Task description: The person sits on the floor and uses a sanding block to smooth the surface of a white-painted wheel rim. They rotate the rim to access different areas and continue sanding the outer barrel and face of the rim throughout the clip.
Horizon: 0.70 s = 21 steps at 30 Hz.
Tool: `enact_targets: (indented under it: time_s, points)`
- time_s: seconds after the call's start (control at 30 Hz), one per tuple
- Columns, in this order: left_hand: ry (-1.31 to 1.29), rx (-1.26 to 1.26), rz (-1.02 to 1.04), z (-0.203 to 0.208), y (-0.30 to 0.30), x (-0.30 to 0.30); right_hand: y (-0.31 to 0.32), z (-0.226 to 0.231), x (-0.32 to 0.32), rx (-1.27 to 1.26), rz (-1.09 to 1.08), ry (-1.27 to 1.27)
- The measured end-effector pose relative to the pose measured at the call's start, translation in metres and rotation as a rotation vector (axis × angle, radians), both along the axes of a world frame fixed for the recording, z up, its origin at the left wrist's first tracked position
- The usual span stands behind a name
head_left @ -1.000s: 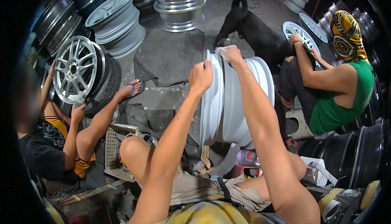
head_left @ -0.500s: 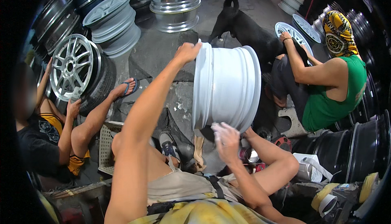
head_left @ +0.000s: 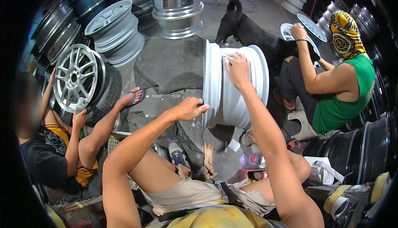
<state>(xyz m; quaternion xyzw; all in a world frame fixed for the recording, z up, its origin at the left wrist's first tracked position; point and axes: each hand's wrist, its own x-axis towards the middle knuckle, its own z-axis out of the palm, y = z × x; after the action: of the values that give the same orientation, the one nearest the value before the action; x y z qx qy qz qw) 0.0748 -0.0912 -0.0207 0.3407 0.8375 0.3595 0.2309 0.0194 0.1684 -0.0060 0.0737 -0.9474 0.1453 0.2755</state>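
Rim (head_left: 258,78): touched now on the barrel by right hand (head_left: 238,71), raised from beneath since half a second ago, and at the left lip by left hand (head_left: 188,109), lowered from its top; lying barrel-up, just short of a black dog (head_left: 248,31).
Tyred wheel (head_left: 108,95): well apart at left, spoked face showing.
Right hand: fingers nearly straight, laid over the barrel; anything beneath, cannot tell.
Left hand: half curled, thumb over the lip; firmness of hold, cannot tell.
Shoe (head_left: 178,153): below left hand.
Can (head_left: 257,160): beside right forearm.
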Motion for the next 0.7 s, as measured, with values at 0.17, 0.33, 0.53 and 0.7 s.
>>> enact_targets:
  time_s: [0.17,0.33,0.53,0.7]
  points:
    - [-0.069,0.006,-0.037,0.010,-0.003,-0.010,-0.026,-0.030,0.104,0.083,0.098,0.127]
    - [-0.057,-0.035,-0.031,0.004,-0.004,-0.011,-0.035,-0.067,0.217,0.068,0.243,-0.093]
    - [0.028,-0.297,-0.096,0.049,-0.002,-0.013,-0.050,-0.133,0.261,-0.231,0.221,-0.762]
    - [-0.370,-0.023,-0.205,0.066,0.022,0.012,-0.050,-0.153,0.271,-0.353,0.138,-0.569]
